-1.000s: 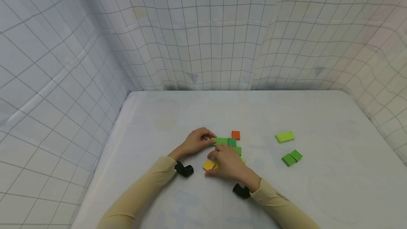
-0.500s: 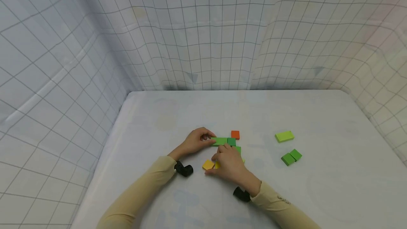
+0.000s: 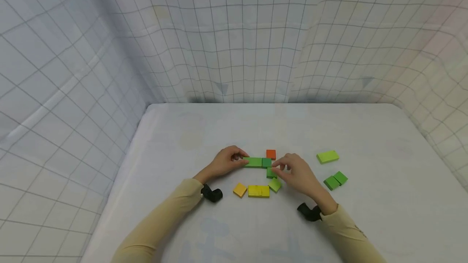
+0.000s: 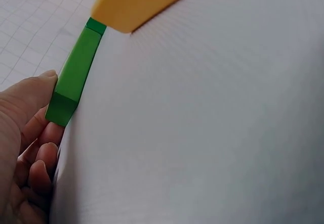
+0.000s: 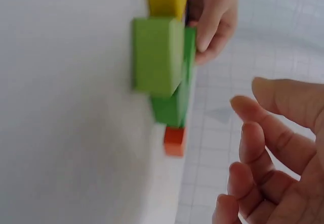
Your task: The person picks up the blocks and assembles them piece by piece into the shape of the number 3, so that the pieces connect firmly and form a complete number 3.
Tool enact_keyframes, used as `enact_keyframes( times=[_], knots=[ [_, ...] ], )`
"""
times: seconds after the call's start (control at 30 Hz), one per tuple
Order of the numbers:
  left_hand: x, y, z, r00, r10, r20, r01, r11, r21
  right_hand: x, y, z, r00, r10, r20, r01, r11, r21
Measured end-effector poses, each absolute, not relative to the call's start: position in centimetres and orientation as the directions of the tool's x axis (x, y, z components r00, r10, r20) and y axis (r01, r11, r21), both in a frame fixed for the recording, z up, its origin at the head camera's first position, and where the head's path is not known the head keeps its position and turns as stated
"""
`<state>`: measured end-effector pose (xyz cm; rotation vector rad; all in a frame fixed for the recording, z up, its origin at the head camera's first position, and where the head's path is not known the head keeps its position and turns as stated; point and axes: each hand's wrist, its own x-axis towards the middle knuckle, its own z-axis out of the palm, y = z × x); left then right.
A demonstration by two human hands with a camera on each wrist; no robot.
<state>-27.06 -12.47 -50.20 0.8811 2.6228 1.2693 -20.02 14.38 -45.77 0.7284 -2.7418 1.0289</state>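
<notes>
My left hand [image 3: 224,163] holds the left end of a long green block [image 3: 253,162]. In the left wrist view the thumb lies on one side of this block [image 4: 77,67] and fingers on the other. A dark green block [image 3: 267,163] adjoins its right end, with a small green block [image 3: 271,173] just below. Beside these, my right hand [image 3: 300,177] hovers with loosely bent fingers; the right wrist view shows nothing between them. A light green block [image 3: 275,184] sits turned at an angle near two joined yellow blocks [image 3: 258,191].
An orange block [image 3: 239,190] lies left of the yellow pair. Behind the dark green block is a red block [image 3: 271,154]. Farther right lie a lime rectangular block [image 3: 327,157] and two small green blocks [image 3: 332,183]. Grid-patterned curtains [image 3: 234,52] hang around the white table [image 3: 175,133].
My right hand has moved right and slightly away from me, off the yellow blocks, uncovering them and the light green block. The left hand keeps its hold on the long green block.
</notes>
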Motion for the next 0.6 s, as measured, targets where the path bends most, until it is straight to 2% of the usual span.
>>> enact_keyframes(
  times=[0.17,0.37,0.6],
  knots=[
    [-27.0,-12.6,-50.1,-0.826,0.540,0.161,0.460,0.482,0.746,-19.7,15.8,-46.4,-0.859,-0.468,0.208,-0.493,0.645,-0.583],
    [-26.9,-12.5,-49.9,-0.834,0.534,0.139,0.433,0.477,0.765,-19.3,14.7,-46.6,-0.780,-0.592,0.203,-0.612,0.654,-0.445],
    [-26.9,-12.4,-49.8,-0.832,0.536,0.143,0.440,0.481,0.758,-18.9,13.6,-46.6,-0.754,-0.630,0.186,-0.650,0.671,-0.357]
  ],
)
